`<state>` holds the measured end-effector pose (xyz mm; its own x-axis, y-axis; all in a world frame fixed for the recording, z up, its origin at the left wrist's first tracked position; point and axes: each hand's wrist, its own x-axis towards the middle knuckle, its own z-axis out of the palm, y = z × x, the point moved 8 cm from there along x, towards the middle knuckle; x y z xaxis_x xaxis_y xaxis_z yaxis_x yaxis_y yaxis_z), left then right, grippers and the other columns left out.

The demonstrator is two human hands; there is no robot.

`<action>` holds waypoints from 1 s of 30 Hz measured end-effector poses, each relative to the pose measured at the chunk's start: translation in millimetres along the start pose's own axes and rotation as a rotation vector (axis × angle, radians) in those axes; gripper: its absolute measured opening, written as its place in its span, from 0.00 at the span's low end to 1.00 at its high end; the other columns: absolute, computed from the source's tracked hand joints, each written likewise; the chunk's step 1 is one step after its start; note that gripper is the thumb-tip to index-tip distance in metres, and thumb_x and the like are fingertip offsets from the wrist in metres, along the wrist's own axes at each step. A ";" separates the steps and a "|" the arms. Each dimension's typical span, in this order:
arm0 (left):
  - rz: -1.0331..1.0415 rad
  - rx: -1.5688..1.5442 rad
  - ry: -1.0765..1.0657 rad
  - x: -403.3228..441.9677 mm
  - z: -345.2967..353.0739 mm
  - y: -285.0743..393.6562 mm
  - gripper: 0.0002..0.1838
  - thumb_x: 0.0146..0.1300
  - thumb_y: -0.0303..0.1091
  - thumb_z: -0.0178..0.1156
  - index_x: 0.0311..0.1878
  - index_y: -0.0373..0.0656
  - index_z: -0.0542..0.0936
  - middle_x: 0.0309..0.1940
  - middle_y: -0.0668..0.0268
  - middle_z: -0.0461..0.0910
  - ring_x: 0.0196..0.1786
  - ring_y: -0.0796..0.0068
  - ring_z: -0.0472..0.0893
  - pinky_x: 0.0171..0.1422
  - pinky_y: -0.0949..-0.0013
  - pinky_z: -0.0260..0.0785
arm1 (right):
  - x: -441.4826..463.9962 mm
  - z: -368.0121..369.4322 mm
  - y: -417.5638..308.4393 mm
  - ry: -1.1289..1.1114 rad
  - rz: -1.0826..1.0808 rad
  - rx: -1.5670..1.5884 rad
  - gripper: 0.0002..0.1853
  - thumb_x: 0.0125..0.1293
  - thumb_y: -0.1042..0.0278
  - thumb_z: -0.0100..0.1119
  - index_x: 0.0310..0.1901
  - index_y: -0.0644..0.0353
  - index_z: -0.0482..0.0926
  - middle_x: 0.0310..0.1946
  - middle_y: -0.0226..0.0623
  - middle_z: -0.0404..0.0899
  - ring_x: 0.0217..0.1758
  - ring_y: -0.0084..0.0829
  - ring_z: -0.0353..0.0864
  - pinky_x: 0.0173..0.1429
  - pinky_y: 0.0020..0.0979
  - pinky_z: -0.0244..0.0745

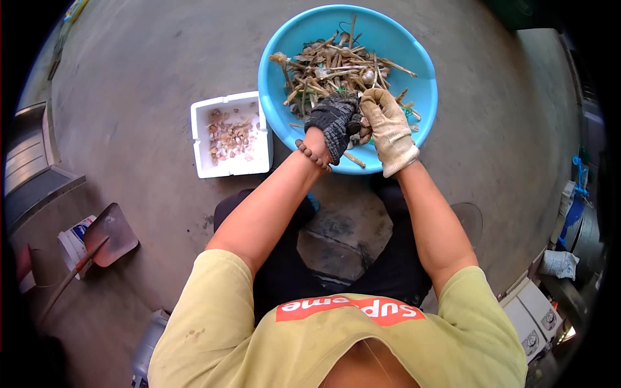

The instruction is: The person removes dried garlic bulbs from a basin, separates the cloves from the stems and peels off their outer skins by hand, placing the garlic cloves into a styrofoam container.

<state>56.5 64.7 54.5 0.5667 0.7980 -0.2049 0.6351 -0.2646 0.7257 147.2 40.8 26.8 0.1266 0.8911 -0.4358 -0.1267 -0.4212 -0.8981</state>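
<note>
A round blue basin holds a heap of dried garlic bulbs with stalks. Over its near side my two gloved hands meet. My left hand, in a dark grey knit glove, has its fingers curled inward. My right hand, in a cream cloth glove, is closed with thumb and fingers pinched towards the left. What sits between them looks like a garlic bulb, mostly covered by the gloves. Left of the basin stands a white foam box with loose garlic cloves and skins on its bottom.
On the concrete floor at left, a shovel leans by a white bucket. A metal-framed item stands beyond it. White panels and a white bag lie at right. My knees flank the basin's near edge.
</note>
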 end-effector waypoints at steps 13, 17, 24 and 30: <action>0.174 0.006 0.265 8.1 4.0 -16.0 0.14 0.49 0.32 0.56 0.41 0.41 0.77 0.40 0.53 0.76 0.47 0.54 0.73 0.52 0.59 0.65 | 3.3 -0.7 -5.5 -0.189 0.208 0.541 0.12 0.62 0.66 0.53 0.46 0.59 0.71 0.29 0.32 0.74 0.27 0.20 0.73 0.28 0.20 0.72; 0.232 0.050 0.355 7.3 -5.3 -4.9 0.14 0.49 0.33 0.55 0.40 0.41 0.77 0.41 0.53 0.75 0.49 0.54 0.71 0.55 0.59 0.63 | 5.1 2.8 -6.9 -0.194 0.143 0.340 0.15 0.58 0.61 0.60 0.43 0.59 0.72 0.28 0.30 0.74 0.25 0.17 0.72 0.23 0.19 0.70; 0.123 -0.054 0.143 9.2 4.6 -5.0 0.13 0.54 0.29 0.52 0.43 0.40 0.76 0.39 0.53 0.76 0.45 0.55 0.74 0.49 0.62 0.67 | 7.5 -6.7 -1.2 -0.109 0.115 0.245 0.11 0.59 0.64 0.58 0.37 0.60 0.71 0.23 0.27 0.72 0.20 0.16 0.70 0.21 0.17 0.67; 0.223 0.021 0.188 9.6 6.4 -7.1 0.13 0.54 0.29 0.51 0.43 0.39 0.75 0.40 0.52 0.75 0.45 0.54 0.74 0.48 0.61 0.67 | 12.8 -22.3 -11.1 -0.039 0.038 0.406 0.08 0.62 0.67 0.54 0.40 0.59 0.71 0.27 0.28 0.73 0.24 0.17 0.72 0.23 0.17 0.68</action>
<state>60.8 70.8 43.2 0.5878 0.8046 0.0846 0.5178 -0.4545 0.7248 172.2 53.2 29.9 0.0781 0.8852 -0.4585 -0.5098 -0.3598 -0.7815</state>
